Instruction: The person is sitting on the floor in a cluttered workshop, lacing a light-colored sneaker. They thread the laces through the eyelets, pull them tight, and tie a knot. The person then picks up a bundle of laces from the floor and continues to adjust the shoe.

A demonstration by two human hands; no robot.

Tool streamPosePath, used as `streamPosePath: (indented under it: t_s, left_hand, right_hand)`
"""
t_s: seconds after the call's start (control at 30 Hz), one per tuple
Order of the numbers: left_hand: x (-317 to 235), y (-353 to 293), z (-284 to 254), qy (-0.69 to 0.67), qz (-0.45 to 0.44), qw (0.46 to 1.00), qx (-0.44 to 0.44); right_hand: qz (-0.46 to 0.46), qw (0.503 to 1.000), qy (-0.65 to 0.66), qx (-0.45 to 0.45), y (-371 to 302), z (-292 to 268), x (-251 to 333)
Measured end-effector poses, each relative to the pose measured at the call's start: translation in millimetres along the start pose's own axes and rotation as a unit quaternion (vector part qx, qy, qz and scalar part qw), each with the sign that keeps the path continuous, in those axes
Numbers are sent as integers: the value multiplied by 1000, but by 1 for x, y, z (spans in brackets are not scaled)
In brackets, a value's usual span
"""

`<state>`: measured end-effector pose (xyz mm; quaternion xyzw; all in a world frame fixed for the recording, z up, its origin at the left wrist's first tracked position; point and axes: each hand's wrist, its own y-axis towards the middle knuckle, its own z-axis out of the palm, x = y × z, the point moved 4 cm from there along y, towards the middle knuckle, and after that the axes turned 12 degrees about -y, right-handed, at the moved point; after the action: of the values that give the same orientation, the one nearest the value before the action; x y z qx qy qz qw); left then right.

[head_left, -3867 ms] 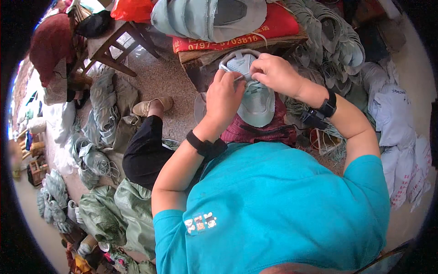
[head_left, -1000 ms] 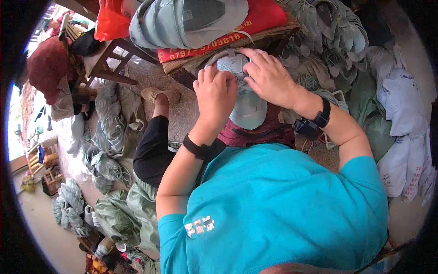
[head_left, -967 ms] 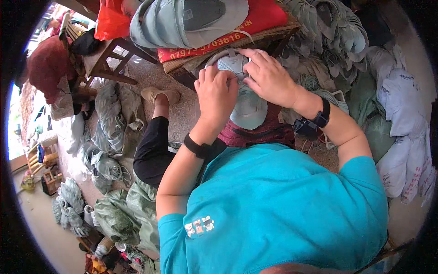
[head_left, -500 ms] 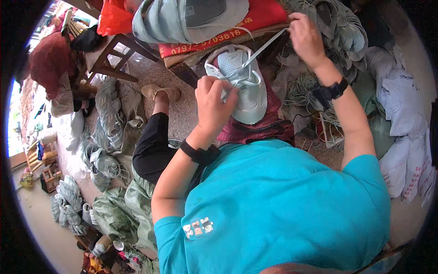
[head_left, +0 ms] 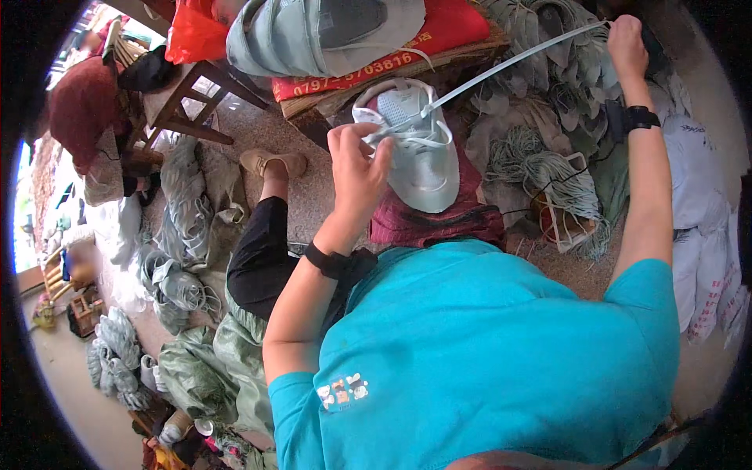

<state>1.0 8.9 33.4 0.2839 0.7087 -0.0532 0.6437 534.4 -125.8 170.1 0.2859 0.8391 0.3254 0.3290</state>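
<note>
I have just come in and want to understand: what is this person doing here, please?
A person in a teal shirt holds a pale lace, stretched out from a shoe, with the right hand. The left hand is at the shoe's left edge; its grip is unclear. The shoe lies over maroon cloth, toe toward the person.

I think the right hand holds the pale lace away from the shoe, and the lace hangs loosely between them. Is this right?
Not quite: the lace does not hang loosely. The head view shows it taut, nearly straight, between the shoe and the right hand, which does hold it away from the shoe.
</note>
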Motion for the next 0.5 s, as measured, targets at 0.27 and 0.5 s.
streamPosePath:
  t_s: [0.27, 0.5]
  left_hand:
    - [9, 8, -6, -20, -61, 998, 19]
    - [10, 22, -40, -448, -225, 863, -62]
  right_hand:
    - [-224, 848, 453, 159, -70, -93, 195]
    - [-296, 725, 522, 336, -117, -195, 284]
